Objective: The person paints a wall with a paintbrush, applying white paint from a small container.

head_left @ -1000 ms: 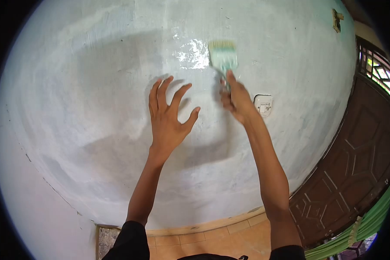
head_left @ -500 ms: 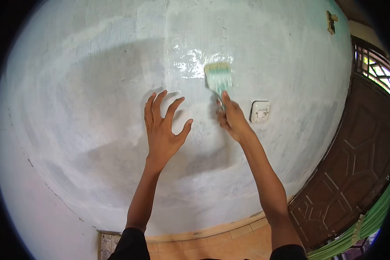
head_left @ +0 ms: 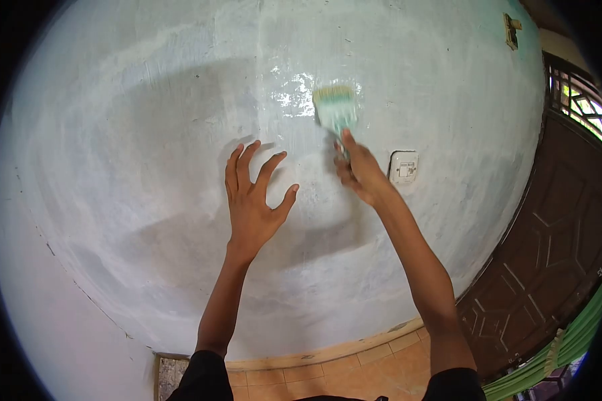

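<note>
My right hand (head_left: 362,168) is closed around the handle of a wide paintbrush (head_left: 338,110), its bristles up against the pale wall (head_left: 180,147). Green and white paint coats the brush, which is slightly blurred. Wet, shiny paint shows on the wall just left of the bristles. Lower and to the left, my left hand (head_left: 255,207) holds nothing; its fingers are spread at the wall, and whether the fingertips touch it I cannot tell.
A white switch (head_left: 403,168) sits on the wall right of my right hand. Higher up is a small wall fitting (head_left: 512,31). At the right stand a brown door (head_left: 542,247) and a green curtain (head_left: 568,344). Orange floor tiles (head_left: 354,374) lie below.
The brush and my right hand have moved slightly up the wall. My left hand has stayed nearly in place, fingers still spread.
</note>
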